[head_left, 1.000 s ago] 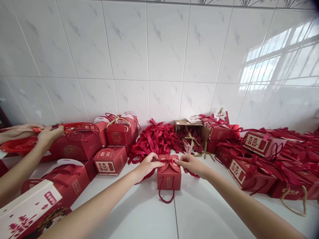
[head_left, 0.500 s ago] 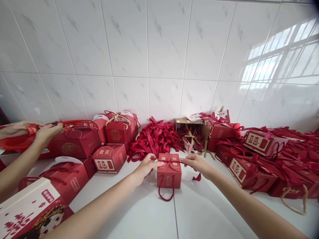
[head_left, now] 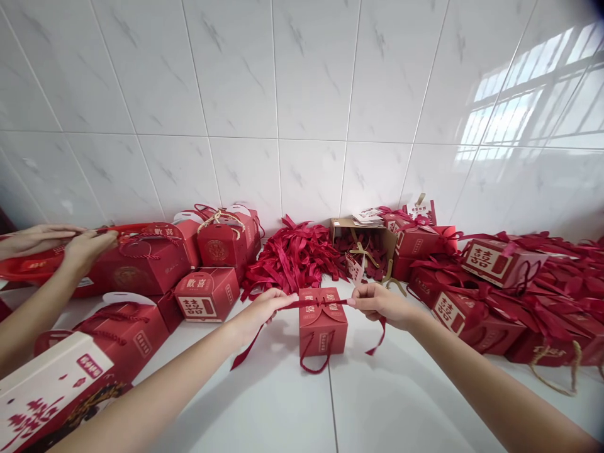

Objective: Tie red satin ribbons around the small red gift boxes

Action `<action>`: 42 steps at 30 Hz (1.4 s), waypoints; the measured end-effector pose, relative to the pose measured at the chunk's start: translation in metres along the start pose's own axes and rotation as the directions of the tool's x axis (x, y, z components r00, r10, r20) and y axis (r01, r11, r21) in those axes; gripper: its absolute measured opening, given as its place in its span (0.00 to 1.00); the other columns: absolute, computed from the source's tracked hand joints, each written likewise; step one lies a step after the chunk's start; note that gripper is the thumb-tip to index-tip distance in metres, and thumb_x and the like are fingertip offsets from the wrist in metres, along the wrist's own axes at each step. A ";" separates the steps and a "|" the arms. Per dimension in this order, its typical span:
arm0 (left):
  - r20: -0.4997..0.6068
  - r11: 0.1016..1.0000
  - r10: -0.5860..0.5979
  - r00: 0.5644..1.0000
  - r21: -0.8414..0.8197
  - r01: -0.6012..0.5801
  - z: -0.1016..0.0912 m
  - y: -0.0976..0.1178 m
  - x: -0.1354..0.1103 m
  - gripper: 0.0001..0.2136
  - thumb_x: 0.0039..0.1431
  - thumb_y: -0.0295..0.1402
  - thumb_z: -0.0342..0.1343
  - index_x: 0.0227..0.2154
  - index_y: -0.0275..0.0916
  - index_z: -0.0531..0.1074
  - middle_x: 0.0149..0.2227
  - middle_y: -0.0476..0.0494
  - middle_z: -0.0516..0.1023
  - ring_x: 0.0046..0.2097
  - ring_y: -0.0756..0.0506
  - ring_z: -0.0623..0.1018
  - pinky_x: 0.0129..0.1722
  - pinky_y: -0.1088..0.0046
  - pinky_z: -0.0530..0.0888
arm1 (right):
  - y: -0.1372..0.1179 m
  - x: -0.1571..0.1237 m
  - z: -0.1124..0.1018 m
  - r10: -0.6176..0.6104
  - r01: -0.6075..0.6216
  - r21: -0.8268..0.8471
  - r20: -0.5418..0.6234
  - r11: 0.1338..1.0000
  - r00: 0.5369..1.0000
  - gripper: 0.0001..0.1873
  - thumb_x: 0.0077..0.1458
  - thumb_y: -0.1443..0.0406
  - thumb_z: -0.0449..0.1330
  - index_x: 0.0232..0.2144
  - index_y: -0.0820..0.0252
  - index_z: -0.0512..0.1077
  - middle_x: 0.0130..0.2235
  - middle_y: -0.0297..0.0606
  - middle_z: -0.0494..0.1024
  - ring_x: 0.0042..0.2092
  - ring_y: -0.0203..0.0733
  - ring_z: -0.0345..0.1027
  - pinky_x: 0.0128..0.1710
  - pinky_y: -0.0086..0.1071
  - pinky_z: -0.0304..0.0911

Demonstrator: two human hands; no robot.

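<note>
A small red gift box with gold characters stands upright on the white tiles, a dark red cord handle hanging down its front. Across its top runs a red ribbon, threaded through the lid's middle and stretched out to both sides. To the left of the box, my left hand pinches one part of the ribbon, and a loose tail hangs below it. My right hand pinches the other side just right of the lid, with a short tail dangling beneath.
A heap of red ribbons lies behind the box, beside an open carton. Red boxes stand on the left; boxes with ribbon bows are stacked on the right. At far left another person's hands hold a red bag.
My hands have moved apart, drawing the ribbon out to both sides of the box. Longer ribbon tails now show. The view has shifted slightly.
</note>
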State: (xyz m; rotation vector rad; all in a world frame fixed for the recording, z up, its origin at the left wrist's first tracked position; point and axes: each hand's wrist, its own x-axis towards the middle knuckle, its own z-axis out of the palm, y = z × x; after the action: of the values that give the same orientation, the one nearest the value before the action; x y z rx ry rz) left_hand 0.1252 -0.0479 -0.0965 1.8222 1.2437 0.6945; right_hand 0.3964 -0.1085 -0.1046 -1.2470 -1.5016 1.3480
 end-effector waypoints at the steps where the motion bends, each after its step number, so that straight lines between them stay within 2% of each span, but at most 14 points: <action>1: -0.015 1.000 -0.006 1.000 -0.023 0.006 -0.002 0.001 0.002 0.18 0.48 0.51 0.53 0.28 0.40 0.65 0.31 0.50 0.69 0.32 0.49 0.68 0.28 0.75 0.63 | -0.001 -0.001 -0.001 0.005 -0.006 0.028 0.036 1.000 0.999 0.23 0.43 0.52 0.65 0.18 0.60 0.58 0.18 0.23 0.50 0.20 0.27 0.41 0.21 0.28 0.37; 5: -0.084 0.991 0.120 0.989 -0.046 -0.125 -0.002 0.014 0.009 0.14 0.50 0.45 0.55 0.29 0.39 0.66 0.33 0.48 0.71 0.36 0.47 0.70 0.36 0.71 0.66 | -0.009 -0.002 -0.002 -0.017 0.006 0.119 0.085 0.993 0.996 0.22 0.47 0.53 0.63 0.19 0.61 0.60 0.19 0.26 0.57 0.22 0.28 0.47 0.22 0.28 0.44; 10: 0.056 0.915 0.393 0.918 0.078 -0.397 0.023 0.030 0.009 0.15 0.46 0.39 0.60 0.38 0.41 0.71 0.44 0.43 0.73 0.47 0.42 0.71 0.48 0.65 0.66 | -0.027 -0.003 0.004 -0.049 0.033 0.183 0.082 0.983 0.995 0.16 0.47 0.55 0.64 0.26 0.62 0.67 0.21 0.28 0.61 0.24 0.29 0.54 0.26 0.28 0.52; 12: 0.122 0.893 0.437 0.891 0.061 -0.446 0.034 0.033 0.009 0.16 0.48 0.38 0.59 0.41 0.41 0.71 0.45 0.42 0.73 0.47 0.42 0.72 0.47 0.66 0.68 | -0.037 -0.003 0.005 -0.085 0.076 0.120 0.073 0.990 0.994 0.14 0.47 0.57 0.64 0.27 0.62 0.69 0.22 0.28 0.62 0.24 0.30 0.55 0.26 0.28 0.53; 15: 0.131 0.884 0.447 0.885 0.086 -0.459 0.046 0.039 0.009 0.13 0.51 0.37 0.56 0.40 0.41 0.69 0.37 0.44 0.76 0.38 0.44 0.75 0.38 0.69 0.70 | -0.051 -0.008 0.007 -0.147 0.138 -0.197 -0.032 0.971 0.989 0.11 0.49 0.59 0.61 0.27 0.62 0.71 0.23 0.31 0.66 0.25 0.32 0.58 0.25 0.28 0.53; 17: 0.096 0.872 0.452 0.887 0.164 -0.462 0.051 0.043 0.008 0.11 0.52 0.37 0.55 0.39 0.42 0.69 0.33 0.46 0.76 0.34 0.44 0.75 0.34 0.69 0.69 | -0.057 -0.013 0.009 -0.256 0.144 -0.476 -0.179 0.868 0.950 0.08 0.49 0.61 0.60 0.27 0.61 0.72 0.25 0.35 0.71 0.27 0.35 0.61 0.27 0.29 0.56; 20: 0.043 0.832 0.488 0.872 0.279 -0.479 0.055 0.046 0.008 0.09 0.53 0.35 0.53 0.38 0.42 0.70 0.31 0.45 0.76 0.33 0.43 0.74 0.33 0.69 0.67 | -0.061 -0.021 0.014 -0.526 0.123 -0.789 -0.276 0.602 0.804 0.05 0.50 0.65 0.58 0.27 0.59 0.73 0.31 0.38 0.75 0.32 0.39 0.66 0.31 0.31 0.59; 23: 0.014 0.807 0.517 0.856 0.327 -0.492 0.058 0.046 0.008 0.06 0.52 0.31 0.52 0.34 0.41 0.70 0.30 0.46 0.75 0.33 0.43 0.73 0.33 0.68 0.66 | -0.060 -0.029 0.018 -0.667 0.120 -0.933 -0.150 0.340 0.730 0.08 0.54 0.67 0.54 0.28 0.59 0.73 0.31 0.40 0.74 0.33 0.39 0.66 0.31 0.30 0.58; 25: 0.009 0.806 0.522 0.853 0.323 -0.497 0.058 0.044 0.009 0.05 0.51 0.30 0.52 0.32 0.41 0.69 0.29 0.46 0.75 0.33 0.44 0.73 0.32 0.69 0.66 | -0.059 -0.034 0.018 -0.688 0.170 -0.961 -0.027 0.216 0.725 0.09 0.56 0.69 0.53 0.29 0.59 0.72 0.31 0.39 0.73 0.33 0.39 0.65 0.34 0.31 0.57; 27: 0.016 0.809 0.523 0.852 0.304 -0.502 0.057 0.042 0.010 0.03 0.51 0.30 0.52 0.30 0.42 0.68 0.28 0.48 0.74 0.31 0.45 0.73 0.30 0.71 0.66 | -0.058 -0.039 0.016 -0.669 0.231 -0.957 0.056 0.176 0.741 0.08 0.56 0.70 0.52 0.28 0.59 0.71 0.31 0.38 0.73 0.33 0.38 0.64 0.36 0.32 0.57; 30: 0.016 0.817 0.523 0.852 0.274 -0.506 0.053 0.039 0.011 0.02 0.51 0.30 0.53 0.28 0.42 0.69 0.27 0.49 0.75 0.30 0.46 0.73 0.29 0.72 0.67 | -0.055 -0.045 0.011 -0.559 0.250 -0.923 0.047 0.294 0.828 0.06 0.55 0.68 0.55 0.26 0.59 0.68 0.31 0.36 0.71 0.31 0.36 0.63 0.32 0.30 0.58; 34: -0.003 0.821 0.530 0.848 0.252 -0.512 0.050 0.037 0.013 0.03 0.51 0.30 0.52 0.26 0.41 0.70 0.30 0.48 0.77 0.32 0.46 0.75 0.32 0.72 0.69 | -0.047 -0.044 0.015 -0.367 0.176 -0.776 -0.076 0.605 0.927 0.12 0.53 0.55 0.58 0.33 0.57 0.68 0.37 0.37 0.73 0.36 0.39 0.67 0.33 0.30 0.61; 38: -0.002 0.814 0.542 0.840 0.248 -0.525 0.050 0.037 0.012 0.04 0.50 0.26 0.52 0.25 0.41 0.69 0.28 0.49 0.76 0.31 0.47 0.75 0.32 0.72 0.69 | -0.034 -0.029 0.028 -0.282 0.158 -0.563 -0.140 0.811 0.949 0.20 0.61 0.53 0.46 0.45 0.56 0.68 0.48 0.42 0.72 0.47 0.43 0.66 0.41 0.34 0.63; 42: -0.006 0.807 0.549 0.836 0.266 -0.528 0.053 0.035 0.012 0.04 0.47 0.25 0.52 0.23 0.41 0.66 0.27 0.49 0.74 0.30 0.47 0.73 0.30 0.73 0.68 | -0.023 -0.013 0.035 -0.230 0.127 -0.483 -0.160 0.866 0.960 0.15 0.54 0.55 0.56 0.36 0.59 0.72 0.42 0.41 0.74 0.45 0.44 0.67 0.39 0.34 0.63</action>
State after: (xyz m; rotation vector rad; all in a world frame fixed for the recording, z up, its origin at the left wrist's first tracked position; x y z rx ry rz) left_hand 0.1885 -0.0601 -0.0945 2.4266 0.8833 0.9599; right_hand 0.3625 -0.1291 -0.0868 -1.4479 -1.7984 0.7171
